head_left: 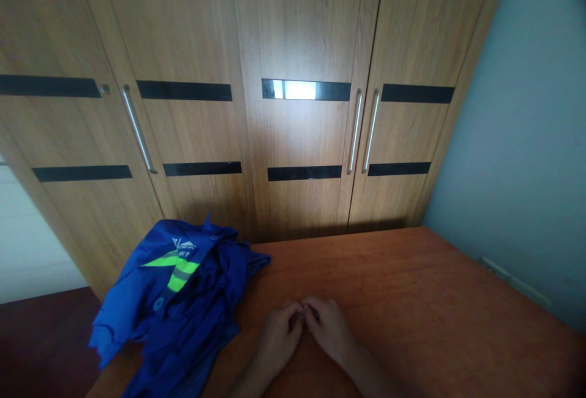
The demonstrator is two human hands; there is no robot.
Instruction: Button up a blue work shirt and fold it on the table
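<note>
My left hand (282, 332) rests near the front of the reddish-brown wooden table (394, 288), its fingers curled closed. Against it lies my right hand (330, 328), also closed, and the fingers of both meet at the middle. Nothing shows in either hand. To the left of my left hand, apart from it, a blue garment (192, 300) with bright yellow-green and grey strips and a small white print is heaped in loose folds. Part of it hangs over the table's left edge.
Behind the table stands a wooden wardrobe (302, 32) with dark inlaid strips and long metal handles (355, 132). A pale blue-grey wall (526, 141) borders the table on the right. Dark reddish floor (41, 343) shows at lower left.
</note>
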